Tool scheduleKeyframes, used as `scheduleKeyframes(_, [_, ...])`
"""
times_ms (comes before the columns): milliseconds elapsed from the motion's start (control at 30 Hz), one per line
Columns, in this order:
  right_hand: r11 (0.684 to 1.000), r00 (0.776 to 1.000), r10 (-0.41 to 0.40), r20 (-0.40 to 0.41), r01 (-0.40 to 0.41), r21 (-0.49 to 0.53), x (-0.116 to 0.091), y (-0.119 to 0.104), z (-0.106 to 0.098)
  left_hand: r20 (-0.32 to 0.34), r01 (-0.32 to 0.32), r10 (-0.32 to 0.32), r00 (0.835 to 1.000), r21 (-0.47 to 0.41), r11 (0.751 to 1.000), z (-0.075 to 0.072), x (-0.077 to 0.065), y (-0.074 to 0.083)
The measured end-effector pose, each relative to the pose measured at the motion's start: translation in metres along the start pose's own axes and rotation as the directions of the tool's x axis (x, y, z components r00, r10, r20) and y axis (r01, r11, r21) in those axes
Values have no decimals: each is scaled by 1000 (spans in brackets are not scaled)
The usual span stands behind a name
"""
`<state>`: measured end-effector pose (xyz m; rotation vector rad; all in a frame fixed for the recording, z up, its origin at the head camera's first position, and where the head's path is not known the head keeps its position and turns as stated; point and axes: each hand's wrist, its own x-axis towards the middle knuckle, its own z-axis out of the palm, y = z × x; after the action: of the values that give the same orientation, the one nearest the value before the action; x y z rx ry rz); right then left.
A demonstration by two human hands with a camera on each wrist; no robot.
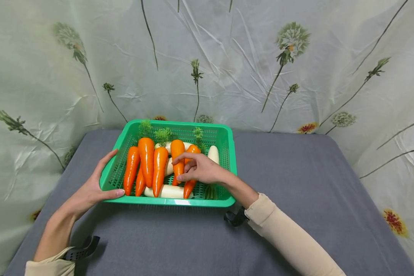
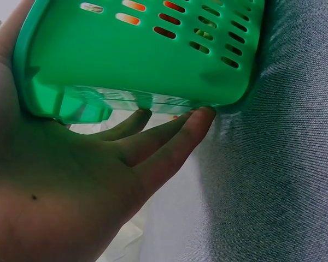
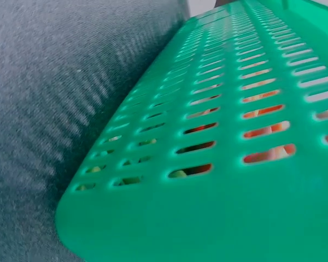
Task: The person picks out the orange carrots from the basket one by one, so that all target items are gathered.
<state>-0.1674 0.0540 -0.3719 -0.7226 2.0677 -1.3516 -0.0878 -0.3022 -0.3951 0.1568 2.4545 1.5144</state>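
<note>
A green plastic basket (image 1: 201, 203) holds several orange carrots (image 1: 145, 161) with green tops and several white radishes (image 1: 168, 191). My left hand (image 1: 89, 191) grips the basket's left front corner, thumb over the front rim and fingers along the outer left side. In the left wrist view those fingers (image 2: 175, 139) press against the basket's wall. Reaching over the front rim, my right hand (image 1: 201, 168) holds a carrot (image 1: 177, 151) between thumb and fingers, right of the basket's middle. Only the basket's perforated outer wall (image 3: 153, 218) shows in the right wrist view; that hand is hidden there.
The basket stands on a table with a grey cloth (image 1: 289, 191), near its back edge. A pale curtain (image 1: 227, 46) printed with dandelions hangs behind and around the table. Dark bands (image 1: 82, 249) are worn on both wrists.
</note>
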Motion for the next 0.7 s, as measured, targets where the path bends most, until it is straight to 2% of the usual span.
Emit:
scheduleKeyframes(267, [997, 1000, -6, -3, 6, 81, -3, 0, 0, 0, 6, -6, 1000, -2, 1000, -1, -3, -3])
scheduleKeyframes(400, [995, 999, -12, -30, 15, 97, -5, 0, 1, -2, 10, -10, 1000, 3, 1000, -2, -5, -5])
scheduleKeyframes(600, [994, 996, -33, -86, 42, 102, -12, 0, -4, -6, 10, -10, 1000, -8, 1000, -1, -1, -1])
scheduleKeyframes(700, [991, 996, -40, -86, 51, 124, -16, 1, -6, 0, -4, 4, 1000, -17, 1000, 0, 0, -1])
